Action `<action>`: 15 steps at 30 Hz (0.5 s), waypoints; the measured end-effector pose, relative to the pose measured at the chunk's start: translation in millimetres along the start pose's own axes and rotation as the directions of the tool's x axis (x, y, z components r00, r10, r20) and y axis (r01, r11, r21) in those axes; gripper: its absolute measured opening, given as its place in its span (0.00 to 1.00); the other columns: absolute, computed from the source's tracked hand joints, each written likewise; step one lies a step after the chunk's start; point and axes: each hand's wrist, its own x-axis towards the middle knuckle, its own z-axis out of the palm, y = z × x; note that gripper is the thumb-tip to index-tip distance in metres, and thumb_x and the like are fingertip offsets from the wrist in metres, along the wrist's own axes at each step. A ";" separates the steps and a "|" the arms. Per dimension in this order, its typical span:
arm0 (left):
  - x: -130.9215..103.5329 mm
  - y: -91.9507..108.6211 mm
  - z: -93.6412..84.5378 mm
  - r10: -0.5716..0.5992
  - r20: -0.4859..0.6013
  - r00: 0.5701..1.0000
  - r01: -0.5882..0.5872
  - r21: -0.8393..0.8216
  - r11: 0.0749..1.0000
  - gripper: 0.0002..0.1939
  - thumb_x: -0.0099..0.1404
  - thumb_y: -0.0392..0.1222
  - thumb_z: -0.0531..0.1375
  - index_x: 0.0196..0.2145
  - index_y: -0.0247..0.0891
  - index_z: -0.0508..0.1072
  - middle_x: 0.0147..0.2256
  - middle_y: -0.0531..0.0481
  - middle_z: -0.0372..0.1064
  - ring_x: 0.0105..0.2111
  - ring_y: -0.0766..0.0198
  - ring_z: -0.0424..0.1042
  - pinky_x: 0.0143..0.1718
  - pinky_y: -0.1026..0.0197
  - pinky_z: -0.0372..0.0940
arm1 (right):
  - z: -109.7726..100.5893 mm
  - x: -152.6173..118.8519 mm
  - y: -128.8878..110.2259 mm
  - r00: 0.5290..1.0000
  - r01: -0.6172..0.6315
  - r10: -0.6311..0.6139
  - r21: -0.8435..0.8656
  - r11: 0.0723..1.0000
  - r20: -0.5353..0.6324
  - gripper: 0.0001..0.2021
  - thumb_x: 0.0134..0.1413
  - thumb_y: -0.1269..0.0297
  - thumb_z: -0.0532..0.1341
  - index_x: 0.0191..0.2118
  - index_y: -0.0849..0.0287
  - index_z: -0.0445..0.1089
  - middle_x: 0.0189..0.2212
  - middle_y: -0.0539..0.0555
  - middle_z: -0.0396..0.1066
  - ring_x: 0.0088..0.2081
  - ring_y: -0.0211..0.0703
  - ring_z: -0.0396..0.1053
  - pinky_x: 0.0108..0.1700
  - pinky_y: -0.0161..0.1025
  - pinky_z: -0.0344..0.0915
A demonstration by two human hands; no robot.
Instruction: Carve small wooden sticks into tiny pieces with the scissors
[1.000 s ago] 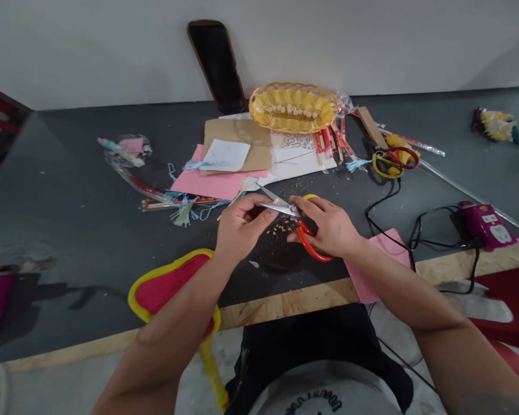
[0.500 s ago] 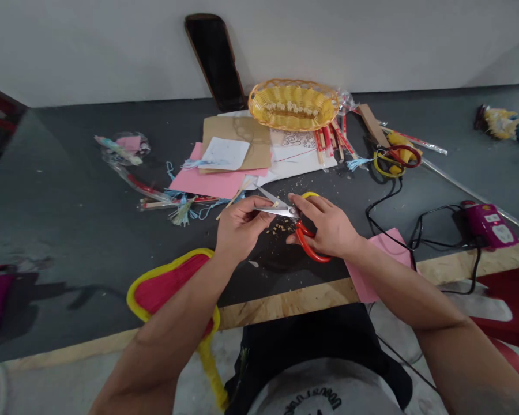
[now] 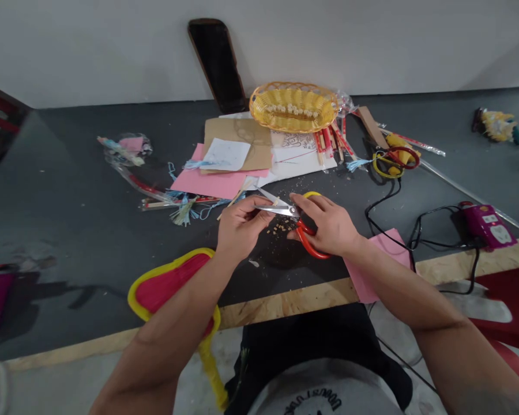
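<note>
My right hand grips a pair of scissors with one red and one yellow handle loop. The blades are parted and point left. My left hand is closed in a pinch on a thin pale wooden stick, whose short end shows between the blades. Its far part sticks out behind the fingers, over the pink paper's edge. Small cut bits of wood lie scattered on the dark table below the scissors. Under my left forearm lies a red fan-like piece with a fuzzy yellow border and handle.
A yellow woven basket with small pale pieces stands at the back, by a leaning phone. Papers, tassels and red-marked sticks lie around. Right are more scissors, a corded purple box and pink paper.
The scissors' handles have drawn slightly closer together, with the blades a little less parted around the stick. Both hands stay in nearly the same place.
</note>
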 end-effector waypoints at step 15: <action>-1.0 0.9 0.5 -0.027 0.043 0.999 0.029 -0.047 0.998 0.08 0.57 0.45 0.71 0.30 0.39 0.81 0.23 0.52 0.70 0.19 0.70 0.62 0.20 0.66 0.56 | -4.0 -1.6 -1.9 0.999 -0.014 0.014 -0.017 1.000 0.048 0.36 0.61 0.37 0.58 0.63 0.62 0.65 0.48 0.63 0.75 0.48 0.54 0.75 0.49 0.46 0.73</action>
